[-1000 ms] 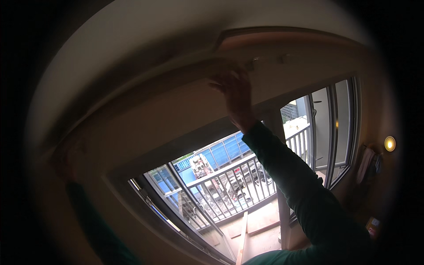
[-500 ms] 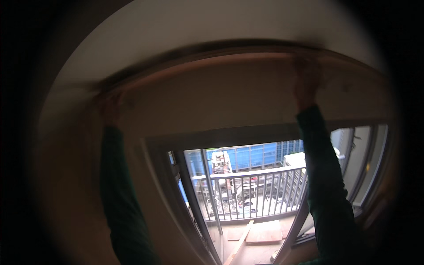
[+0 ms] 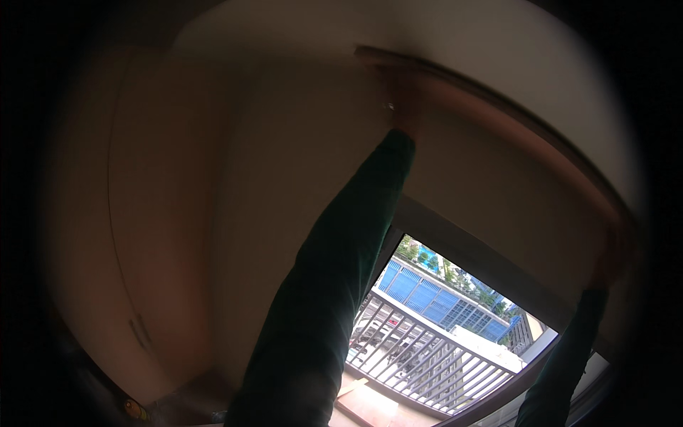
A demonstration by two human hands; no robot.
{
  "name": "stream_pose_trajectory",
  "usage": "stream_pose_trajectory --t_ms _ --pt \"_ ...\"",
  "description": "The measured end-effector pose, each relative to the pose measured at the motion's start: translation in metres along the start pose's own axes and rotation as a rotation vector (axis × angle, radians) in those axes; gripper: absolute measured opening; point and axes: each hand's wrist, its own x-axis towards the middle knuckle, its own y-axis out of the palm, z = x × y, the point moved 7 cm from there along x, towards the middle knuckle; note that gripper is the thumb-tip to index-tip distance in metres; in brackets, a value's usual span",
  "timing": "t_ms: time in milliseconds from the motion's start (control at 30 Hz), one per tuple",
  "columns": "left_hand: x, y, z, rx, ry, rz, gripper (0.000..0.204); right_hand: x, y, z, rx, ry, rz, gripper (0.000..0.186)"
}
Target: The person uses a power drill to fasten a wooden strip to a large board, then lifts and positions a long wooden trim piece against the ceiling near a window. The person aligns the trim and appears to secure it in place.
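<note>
A long reddish-brown strip, apparently wooden [image 3: 498, 117], runs along the corner where the wall meets the pale ceiling [image 3: 455, 35]. Its left end shows, dark and squared off. Up near that end, my left hand [image 3: 404, 99] holds the strip from below, its fingers dim and blurred. Far to the right, my right hand [image 3: 610, 260] is raised to the strip's other part, in deep shadow. Both arms reach overhead in dark green sleeves. Where exactly the fingertips lie on the strip is hard to make out.
Below the strip is a window or door frame [image 3: 469, 235] opening onto a balcony with a white railing [image 3: 420, 356]. Boards [image 3: 366, 406] lie on the balcony floor. To the left stands a tall tan panel with a handle [image 3: 140, 333], perhaps a cabinet door.
The view has swung left and tilted, so the strip, window and both hands sit further right. The strip's left end and the tan panel now show. Both hands stay up at the strip.
</note>
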Motion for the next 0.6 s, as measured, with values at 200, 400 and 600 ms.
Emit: stream_pose_trajectory --t_ms 200,400,600 --pt "0.0 0.039 -0.034 0.99 0.216 -0.267 0.076 0.0 0.002 -0.037 -0.213 -0.016 -0.065 0.04" --pt "-0.058 0.012 -0.04 0.095 0.22 -0.009 0.1 0.009 -0.01 -0.031 0.396 0.559 -0.008 0.047" --pt "-0.064 -0.009 -0.047 0.043 0.197 0.167 0.109 0.001 -0.011 -0.071 1.043 0.886 -0.211 0.044"
